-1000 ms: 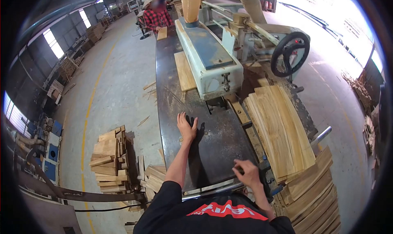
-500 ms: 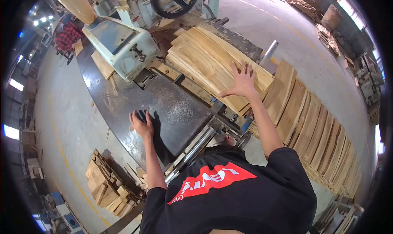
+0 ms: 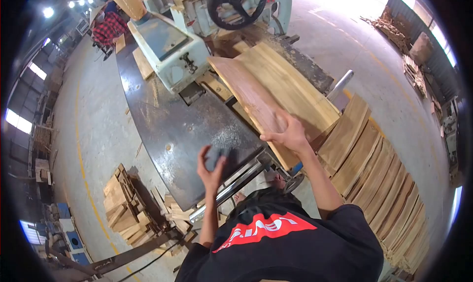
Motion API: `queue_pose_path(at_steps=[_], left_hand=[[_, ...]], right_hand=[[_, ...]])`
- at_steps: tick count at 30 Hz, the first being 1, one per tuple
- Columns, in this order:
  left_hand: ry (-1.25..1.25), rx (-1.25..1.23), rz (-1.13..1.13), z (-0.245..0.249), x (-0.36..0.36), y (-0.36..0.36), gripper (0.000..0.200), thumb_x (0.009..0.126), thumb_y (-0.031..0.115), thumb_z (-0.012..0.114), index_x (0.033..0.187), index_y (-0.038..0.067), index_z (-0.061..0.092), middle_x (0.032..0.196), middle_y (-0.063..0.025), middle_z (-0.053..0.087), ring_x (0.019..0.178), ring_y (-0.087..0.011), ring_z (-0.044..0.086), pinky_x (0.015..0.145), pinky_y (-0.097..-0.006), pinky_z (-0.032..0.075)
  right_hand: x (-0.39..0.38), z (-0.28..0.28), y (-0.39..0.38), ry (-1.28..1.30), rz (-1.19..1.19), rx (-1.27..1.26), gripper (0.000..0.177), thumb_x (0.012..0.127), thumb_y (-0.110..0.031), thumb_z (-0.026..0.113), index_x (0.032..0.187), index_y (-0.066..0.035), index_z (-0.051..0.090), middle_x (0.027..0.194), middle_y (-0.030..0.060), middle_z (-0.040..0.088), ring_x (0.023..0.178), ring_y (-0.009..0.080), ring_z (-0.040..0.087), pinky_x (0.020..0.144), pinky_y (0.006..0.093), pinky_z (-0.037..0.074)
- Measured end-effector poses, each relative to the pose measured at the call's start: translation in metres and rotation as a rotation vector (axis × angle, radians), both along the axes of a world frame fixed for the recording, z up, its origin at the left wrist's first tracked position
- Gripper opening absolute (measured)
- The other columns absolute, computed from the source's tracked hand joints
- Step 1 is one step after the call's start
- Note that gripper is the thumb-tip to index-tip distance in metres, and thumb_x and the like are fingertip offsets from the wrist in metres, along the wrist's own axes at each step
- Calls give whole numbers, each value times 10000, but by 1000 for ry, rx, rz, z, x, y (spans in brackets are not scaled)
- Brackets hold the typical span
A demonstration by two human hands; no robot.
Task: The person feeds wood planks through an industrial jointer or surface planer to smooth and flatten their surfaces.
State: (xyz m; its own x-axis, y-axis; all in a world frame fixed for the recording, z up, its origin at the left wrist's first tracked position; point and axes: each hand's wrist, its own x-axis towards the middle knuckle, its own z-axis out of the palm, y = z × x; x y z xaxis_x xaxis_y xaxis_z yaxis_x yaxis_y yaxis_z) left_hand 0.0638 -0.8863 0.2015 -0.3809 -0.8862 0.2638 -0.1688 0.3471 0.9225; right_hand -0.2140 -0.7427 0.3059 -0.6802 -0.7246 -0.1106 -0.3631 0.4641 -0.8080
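My right hand grips the near part of a long wooden board, fingers over its far edge and thumb on the near side. The board is tilted up on its long edge above other pale boards lying on the machine. Over the dark metal table, my left hand hangs with its fingers apart and nothing in them. It is slightly blurred, and its shadow falls on the metal.
A pale green machine head with a hose stands over the table, a black handwheel behind it. To the right is a row of stacked boards; wood offcuts are piled at lower left. Another person in a checked shirt is far left.
My right hand, earlier spread flat over the boards, has closed on one and tilted it up. My left hand has moved right, toward the table's near edge. The view has shifted.
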Motion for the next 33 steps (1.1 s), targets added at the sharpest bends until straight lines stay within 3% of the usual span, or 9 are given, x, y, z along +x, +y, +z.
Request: queue_pose_path(at_steps=[4, 7, 10, 14, 19, 21, 22, 24, 33], left_hand=[[-82, 32, -304, 37, 5, 92, 1334, 560, 437, 1028, 1634, 53, 336, 1676, -206, 342, 1592, -368, 242, 1223, -528, 296], [-202, 76, -357, 36, 8, 126, 1705, 417, 493, 1066, 1691, 30, 33, 1733, -316, 9, 1628, -438, -30, 1288, -555, 132], [-265, 167, -169, 23, 11, 136, 1759, 455, 493, 1061, 1668, 5, -117, 1687, -401, -134, 1618, -454, -76, 1299, -493, 129], [-240, 45, -60, 4, 38, 120, 1533, 576, 296, 986, 1675, -12, -36, 1706, -378, 40, 1614, -468, 108, 1284, -451, 228], [-270, 34, -46, 0, 29, 109, 1480, 591, 278, 969, 1676, -25, 9, 1721, -345, 41, 1611, -490, 91, 1285, -487, 213], [-356, -53, -23, -19, 20, 100, 1473, 584, 302, 963, 1676, -26, 32, 1719, -348, 49, 1611, -498, 69, 1286, -543, 164], [-458, -119, -3, -24, 14, 96, 1468, 581, 318, 959, 1676, -27, 44, 1717, -352, 53, 1611, -502, 58, 1284, -573, 134], [-529, -192, 21, -38, -2, 86, 1409, 605, 394, 918, 1672, -26, 98, 1708, -364, 79, 1610, -511, 37, 1261, -659, 46], [-616, -319, 75, -70, -37, 32, 1285, 655, 463, 876, 1629, -60, 222, 1664, -393, 201, 1586, -524, 154, 1270, -614, 140]], right_hand=[[50, -13, 17, -1092, 235, -429, 761, 919, -487, 693, 1463, 30, 565, 1114, 63, 704, 980, 146, 660, 819, 290, 545], [84, -56, 10, -1846, 216, -545, 679, 984, -524, 608, 1449, -29, 589, 1295, 145, 710, 1118, 207, 706, 1013, 340, 558], [110, -95, -11, -1966, 157, -628, 637, 1026, -507, 555, 1450, -33, 588, 1345, 155, 698, 1199, 251, 700, 1091, 388, 538], [97, -91, -17, -1743, 170, -298, 563, 1069, -399, 535, 1473, -10, 571, 1325, 157, 709, 1158, 253, 712, 1049, 394, 557], [97, -108, -18, -313, 237, -72, 529, 1002, -140, 666, 1463, 81, 529, 1373, 226, 669, 1243, 351, 673, 1096, 417, 510], [111, -110, -20, 221, 304, -314, 549, 981, -128, 679, 1466, 76, 525, 1417, 268, 622, 1321, 406, 612, 1142, 442, 471], [111, -107, -21, 169, 393, -302, 596, 969, -177, 684, 1488, 59, 510, 1547, 323, 467, 1490, 471, 399, 1232, 502, 352], [110, -109, -26, 324, 523, -305, 598, 961, -179, 685, 1485, 55, 515, 1578, 309, 444, 1518, 456, 362, 1247, 505, 327], [96, -167, -79, 398, 598, -366, 566, 962, -204, 657, 1461, 45, 559, 1629, 219, 439, 1554, 370, 349, 1272, 480, 280]])
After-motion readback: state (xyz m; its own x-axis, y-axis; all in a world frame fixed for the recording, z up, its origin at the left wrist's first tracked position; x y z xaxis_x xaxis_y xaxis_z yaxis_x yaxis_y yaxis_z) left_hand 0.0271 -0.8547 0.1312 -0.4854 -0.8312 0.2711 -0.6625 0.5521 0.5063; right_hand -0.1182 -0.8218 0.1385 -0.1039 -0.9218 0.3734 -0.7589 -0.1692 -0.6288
